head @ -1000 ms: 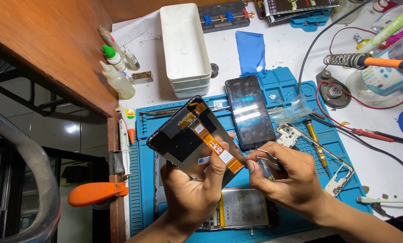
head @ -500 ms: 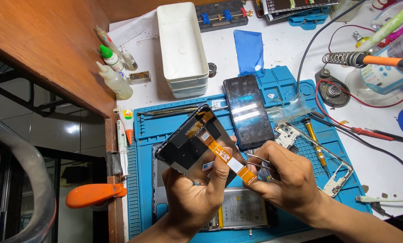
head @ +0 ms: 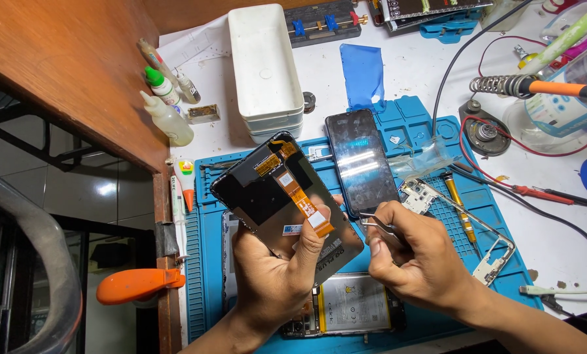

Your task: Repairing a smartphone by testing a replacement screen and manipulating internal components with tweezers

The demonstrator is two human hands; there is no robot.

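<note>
Screen panel (head: 277, 196) sits clamped in left hand (head: 273, 272); right hand (head: 414, 259), pinching tweezers (head: 380, 226), should lift the orange ribbon cable (head: 303, 200) gently.

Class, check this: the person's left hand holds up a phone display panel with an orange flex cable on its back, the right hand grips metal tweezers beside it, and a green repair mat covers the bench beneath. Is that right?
Not quite. The repair mat is blue, not green, as the head view shows. The rest holds: the left hand holds up the display panel with its orange flex cable, and the right hand grips the metal tweezers beside it.
</note>
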